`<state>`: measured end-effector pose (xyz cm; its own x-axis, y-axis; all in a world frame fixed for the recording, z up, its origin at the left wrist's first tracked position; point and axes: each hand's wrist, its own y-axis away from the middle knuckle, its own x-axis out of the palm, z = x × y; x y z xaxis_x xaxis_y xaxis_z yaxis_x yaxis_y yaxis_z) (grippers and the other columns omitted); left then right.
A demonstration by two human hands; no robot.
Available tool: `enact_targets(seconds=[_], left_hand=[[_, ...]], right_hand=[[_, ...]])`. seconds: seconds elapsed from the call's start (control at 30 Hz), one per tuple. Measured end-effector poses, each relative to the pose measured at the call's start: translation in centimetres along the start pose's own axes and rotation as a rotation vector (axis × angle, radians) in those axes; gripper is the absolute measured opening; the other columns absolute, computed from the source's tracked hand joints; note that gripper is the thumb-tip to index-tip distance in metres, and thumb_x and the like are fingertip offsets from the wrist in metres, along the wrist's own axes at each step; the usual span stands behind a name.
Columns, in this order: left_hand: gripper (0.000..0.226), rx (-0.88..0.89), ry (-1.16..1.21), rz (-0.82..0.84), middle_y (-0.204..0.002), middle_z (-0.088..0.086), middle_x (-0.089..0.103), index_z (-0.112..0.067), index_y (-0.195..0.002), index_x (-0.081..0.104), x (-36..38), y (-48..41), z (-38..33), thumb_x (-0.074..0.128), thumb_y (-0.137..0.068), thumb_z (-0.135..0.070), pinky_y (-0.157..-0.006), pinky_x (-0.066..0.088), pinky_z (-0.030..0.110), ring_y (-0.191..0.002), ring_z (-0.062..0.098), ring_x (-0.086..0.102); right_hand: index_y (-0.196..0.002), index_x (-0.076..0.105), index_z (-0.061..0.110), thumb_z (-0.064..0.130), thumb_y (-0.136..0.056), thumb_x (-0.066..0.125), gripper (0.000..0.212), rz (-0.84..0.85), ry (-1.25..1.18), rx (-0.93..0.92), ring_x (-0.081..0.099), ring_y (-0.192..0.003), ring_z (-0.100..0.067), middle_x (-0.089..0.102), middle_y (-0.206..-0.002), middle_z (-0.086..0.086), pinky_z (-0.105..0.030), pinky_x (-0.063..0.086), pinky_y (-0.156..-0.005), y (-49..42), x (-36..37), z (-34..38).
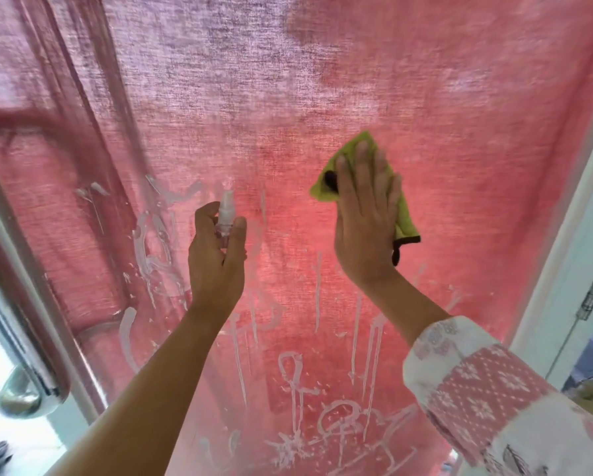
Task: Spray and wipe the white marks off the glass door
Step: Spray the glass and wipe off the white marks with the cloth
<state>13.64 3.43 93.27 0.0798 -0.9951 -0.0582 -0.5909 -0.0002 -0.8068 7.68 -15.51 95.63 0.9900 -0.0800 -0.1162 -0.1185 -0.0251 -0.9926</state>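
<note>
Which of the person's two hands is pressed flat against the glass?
The right hand, spread flat over the green cloth; the left hand is curled around a small spray bottle.

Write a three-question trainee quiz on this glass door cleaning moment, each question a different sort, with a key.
1. True or false: the right hand presses the green cloth flat on the glass door.
2. What does the left hand grip? A) sponge B) spray bottle C) brush
3. Fill in: the white marks lie mostly ____ the cloth.

Key: 1 true; 2 B; 3 below.
</note>
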Motion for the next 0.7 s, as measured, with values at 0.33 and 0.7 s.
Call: enact_targets(seconds=[0.33, 0.7], left_hand=[[0.022, 0.046, -0.071, -0.014, -0.079, -0.004, 0.06, -0.021, -0.115, 0.041, 0.4, 0.2, 0.7, 0.042, -0.1, -0.036, -0.061, 0.053, 0.049, -0.066, 0.022, 0.062], [0.016, 0.046, -0.072, -0.001, -0.081, 0.006, 0.058, -0.028, -0.11, 0.038, 0.6, 0.1, 0.6, 0.042, -0.099, -0.039, -0.058, 0.051, 0.048, -0.067, 0.026, 0.06]], right_hand=[[-0.144, 0.035, 0.013, -0.001, -0.092, 0.053, 0.056, 0.165, 0.041, -0.274, 0.014, -0.146, -0.022, 0.029, -0.151, -0.006, -0.048, 0.012, -0.118, 6.1, -1.8, -4.7], [-0.144, 0.034, 0.012, -0.009, -0.09, 0.053, 0.06, 0.123, -0.035, -0.257, 0.012, -0.146, -0.024, 0.023, -0.153, -0.006, -0.049, 0.011, -0.118, 4.9, 0.2, -1.9]])
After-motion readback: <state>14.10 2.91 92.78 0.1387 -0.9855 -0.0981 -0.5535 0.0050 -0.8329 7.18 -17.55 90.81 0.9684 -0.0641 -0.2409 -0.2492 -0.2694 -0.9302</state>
